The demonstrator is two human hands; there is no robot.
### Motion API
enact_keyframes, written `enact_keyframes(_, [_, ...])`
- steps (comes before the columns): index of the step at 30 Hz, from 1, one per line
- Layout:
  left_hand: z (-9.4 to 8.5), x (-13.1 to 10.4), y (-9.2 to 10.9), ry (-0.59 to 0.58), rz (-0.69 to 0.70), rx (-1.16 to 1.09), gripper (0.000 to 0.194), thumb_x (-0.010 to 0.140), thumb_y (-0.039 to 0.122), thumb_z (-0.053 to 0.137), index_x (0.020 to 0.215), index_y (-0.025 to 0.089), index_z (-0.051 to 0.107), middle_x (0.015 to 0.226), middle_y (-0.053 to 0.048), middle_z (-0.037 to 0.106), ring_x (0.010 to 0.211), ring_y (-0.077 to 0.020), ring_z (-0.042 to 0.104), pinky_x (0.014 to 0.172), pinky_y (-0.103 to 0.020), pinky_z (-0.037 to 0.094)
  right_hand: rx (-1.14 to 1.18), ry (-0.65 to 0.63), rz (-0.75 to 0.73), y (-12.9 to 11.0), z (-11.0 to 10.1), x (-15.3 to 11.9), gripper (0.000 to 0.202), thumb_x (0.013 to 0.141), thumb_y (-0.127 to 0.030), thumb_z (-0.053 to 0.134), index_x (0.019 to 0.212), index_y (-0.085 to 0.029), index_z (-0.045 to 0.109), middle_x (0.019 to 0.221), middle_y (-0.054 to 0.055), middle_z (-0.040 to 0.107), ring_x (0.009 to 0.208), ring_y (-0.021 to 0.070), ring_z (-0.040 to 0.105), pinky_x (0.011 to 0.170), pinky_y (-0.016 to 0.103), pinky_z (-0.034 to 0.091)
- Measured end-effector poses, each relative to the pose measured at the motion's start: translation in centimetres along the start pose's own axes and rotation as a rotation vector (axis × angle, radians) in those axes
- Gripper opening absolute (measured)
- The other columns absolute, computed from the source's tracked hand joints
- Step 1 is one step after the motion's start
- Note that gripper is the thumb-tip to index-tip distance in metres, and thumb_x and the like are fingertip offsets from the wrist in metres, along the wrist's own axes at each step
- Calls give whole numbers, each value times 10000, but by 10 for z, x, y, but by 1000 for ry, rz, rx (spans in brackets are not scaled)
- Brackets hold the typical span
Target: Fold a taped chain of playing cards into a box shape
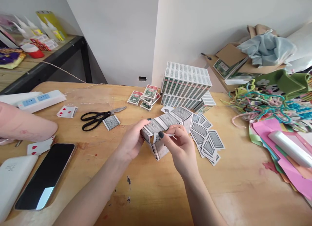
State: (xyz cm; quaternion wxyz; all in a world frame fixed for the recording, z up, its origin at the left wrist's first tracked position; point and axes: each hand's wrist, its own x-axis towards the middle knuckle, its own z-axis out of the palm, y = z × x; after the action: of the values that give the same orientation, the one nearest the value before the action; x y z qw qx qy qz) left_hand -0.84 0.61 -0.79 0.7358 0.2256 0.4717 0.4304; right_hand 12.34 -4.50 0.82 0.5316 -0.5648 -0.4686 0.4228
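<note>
A long box-like structure of folded playing cards (168, 119), grey patterned backs outward, is between my hands over the table. My left hand (133, 138) grips its left end, thumb on top. With thumb and fingers closed, my right hand (179, 144) pinches a playing card (170, 135) at the near side of the structure. Part of that card is hidden by my fingers. Loose playing cards (207, 138) lie face down just right of the structure. To the left, black-handled scissors (97, 117) rest partly open beside a folded card (111, 122).
Stacked card boxes (185, 83) stand at the back, with several more boxes (148, 95) beside them. A phone (46, 175), white power bank (16, 183), pink bottle (24, 122) and power strip (41, 99) occupy the left. Yarn (268, 102) and coloured paper (275, 144) lie right.
</note>
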Motion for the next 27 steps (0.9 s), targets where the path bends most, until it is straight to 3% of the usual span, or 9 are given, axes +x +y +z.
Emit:
enact_keyframes(5, [-5,0,4,-51,46,6,157,680,290,643,640,151,581,606,25,538,568,-100,494,525,-217,372,43,-35,24,2,-3,2,132,762,-281,680,711,-187,603,790,7,534,702,128,517,613,254,445])
enact_keyframes(8, [-7,1,5,-72,79,21,166,682,282,646,617,152,566,605,20,536,593,-109,504,544,-217,395,137,46,24,8,1,0,200,737,-285,716,840,-198,569,775,0,580,667,124,545,606,259,472])
enact_keyframes(12, [-4,1,7,-95,32,-31,123,690,269,635,691,146,621,669,-2,605,634,-123,534,572,-223,432,127,229,-188,18,14,-6,311,753,-252,701,990,-226,502,975,50,609,755,146,585,669,306,522])
enact_keyframes(15, [-2,-2,7,-92,-30,-57,125,686,260,628,731,146,656,680,-7,643,622,-128,551,557,-227,450,-49,333,-344,26,23,-11,461,739,-261,720,1135,-230,487,1137,100,559,827,172,572,692,339,527])
enact_keyframes(18, [-3,-2,6,-91,-115,-41,115,673,236,616,683,134,669,647,-15,660,592,-130,563,560,-238,475,-241,390,-423,31,26,-12,539,747,-262,711,1229,-221,473,1162,120,559,906,216,557,730,383,517])
enact_keyframes(23, [-8,0,10,-168,-184,20,131,704,202,595,658,118,685,639,-39,680,567,-120,587,539,-202,465,-386,238,-533,29,14,-10,545,772,-184,629,1291,-215,467,1159,117,589,1068,266,541,894,476,476])
enact_keyframes(27, [-9,1,14,-129,-204,42,191,770,215,546,699,118,695,616,-63,677,598,-157,631,583,-229,492,-364,126,-538,31,6,-11,587,760,-137,613,1316,-207,440,1201,112,594,1130,263,543,963,480,454])
